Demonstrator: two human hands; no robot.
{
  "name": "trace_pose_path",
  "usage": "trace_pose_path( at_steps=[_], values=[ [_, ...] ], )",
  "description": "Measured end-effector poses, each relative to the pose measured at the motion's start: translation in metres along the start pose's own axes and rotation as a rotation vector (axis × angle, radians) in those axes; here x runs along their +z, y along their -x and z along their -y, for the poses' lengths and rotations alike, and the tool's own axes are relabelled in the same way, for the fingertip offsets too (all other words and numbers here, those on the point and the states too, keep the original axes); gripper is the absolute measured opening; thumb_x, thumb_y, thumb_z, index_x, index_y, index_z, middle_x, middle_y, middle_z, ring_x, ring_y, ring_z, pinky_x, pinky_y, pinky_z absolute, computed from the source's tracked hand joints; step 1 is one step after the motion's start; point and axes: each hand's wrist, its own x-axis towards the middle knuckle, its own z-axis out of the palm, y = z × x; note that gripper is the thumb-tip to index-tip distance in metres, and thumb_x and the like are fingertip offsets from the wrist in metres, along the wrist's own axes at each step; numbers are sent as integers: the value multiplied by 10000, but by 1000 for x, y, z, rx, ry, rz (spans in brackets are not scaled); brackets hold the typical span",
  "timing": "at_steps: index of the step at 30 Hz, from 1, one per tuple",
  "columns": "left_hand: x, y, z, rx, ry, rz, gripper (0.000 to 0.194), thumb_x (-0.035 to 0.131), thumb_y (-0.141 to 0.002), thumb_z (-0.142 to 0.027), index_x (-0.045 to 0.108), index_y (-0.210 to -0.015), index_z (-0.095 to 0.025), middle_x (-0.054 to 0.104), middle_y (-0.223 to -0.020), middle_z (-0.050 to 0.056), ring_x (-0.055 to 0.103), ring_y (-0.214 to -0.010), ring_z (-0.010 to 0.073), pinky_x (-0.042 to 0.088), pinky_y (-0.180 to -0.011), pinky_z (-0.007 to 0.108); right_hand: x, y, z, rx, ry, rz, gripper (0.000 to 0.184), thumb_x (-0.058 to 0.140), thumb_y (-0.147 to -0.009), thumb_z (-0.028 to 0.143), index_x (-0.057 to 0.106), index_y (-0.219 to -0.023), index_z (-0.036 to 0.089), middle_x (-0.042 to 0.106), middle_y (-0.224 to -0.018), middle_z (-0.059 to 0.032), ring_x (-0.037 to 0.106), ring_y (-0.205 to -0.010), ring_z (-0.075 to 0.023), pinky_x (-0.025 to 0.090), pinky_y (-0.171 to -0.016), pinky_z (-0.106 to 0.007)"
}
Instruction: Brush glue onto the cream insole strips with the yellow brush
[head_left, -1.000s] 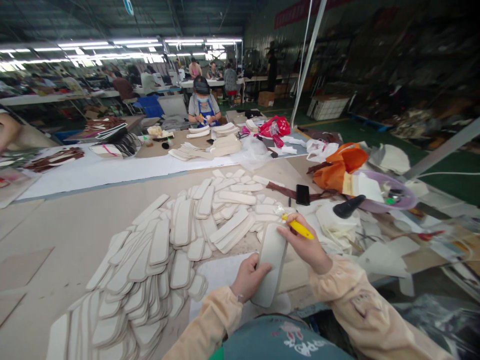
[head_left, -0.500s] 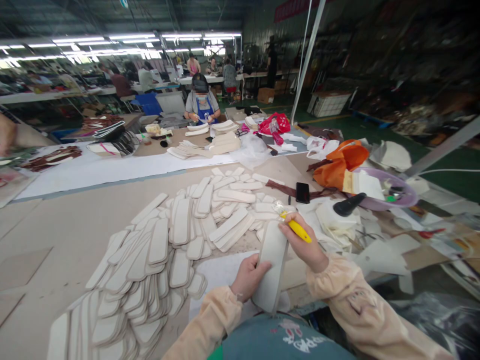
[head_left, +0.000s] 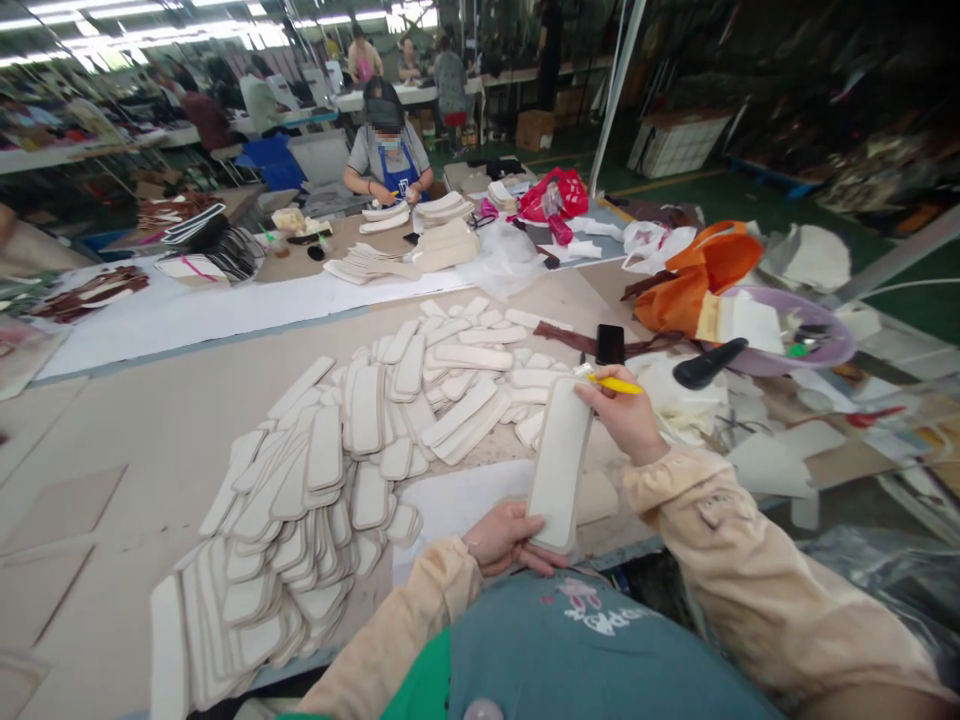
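Crowding table [head_left: 135,430]: cream strips [head_left: 352,440], phone [head_left: 609,343], purple basin [head_left: 832,350].

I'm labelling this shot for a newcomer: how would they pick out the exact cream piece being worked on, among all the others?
Start at the big heap of cream pieces spread over the table, then look to its near right edge. There one long cream piece is held up off the table, the left hand gripping its bottom end and the right hand, with a yellow tool, at its top. It alone is held; the rest lie overlapping.
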Motion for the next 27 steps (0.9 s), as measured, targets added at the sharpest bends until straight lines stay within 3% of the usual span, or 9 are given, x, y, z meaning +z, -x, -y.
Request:
trace_pose_path(
  at_steps=[6,13,23,27],
  values=[
    [6,1,0,36,-79,-40,500,725,-686,-453,650,-1035,-102,724,-871,124,696,-743,206,513,-618,240,-2,1,-5,-8,-20,-2,400,773,-632,431,476,-818,238,446,-604,85,395,-509,-90,342,-479,-218],
    [9,5,1,53,-138,-115,530,755,-625,-453,670,-1026,-117,725,-876,103,679,-733,198,504,-620,257,-2,4,-7,-51,-48,19,379,769,-642,406,484,-829,240,494,-720,63,428,-557,-90,366,-524,-223],
    [15,2,7,102,-164,-266,510,794,-561,-401,671,-963,-112,722,-838,81,664,-728,196,511,-636,279,0,7,-6,-53,-32,18,364,762,-656,413,496,-837,242,493,-693,65,409,-545,-94,350,-517,-225],
    [10,0,11,115,-171,-269,495,775,-592,-418,670,-963,-109,720,-845,87,663,-734,204,512,-635,291,-1,7,-6,-49,-16,19,375,758,-654,431,492,-837,240,487,-682,67,404,-540,-95,353,-518,-229]
  ],
)
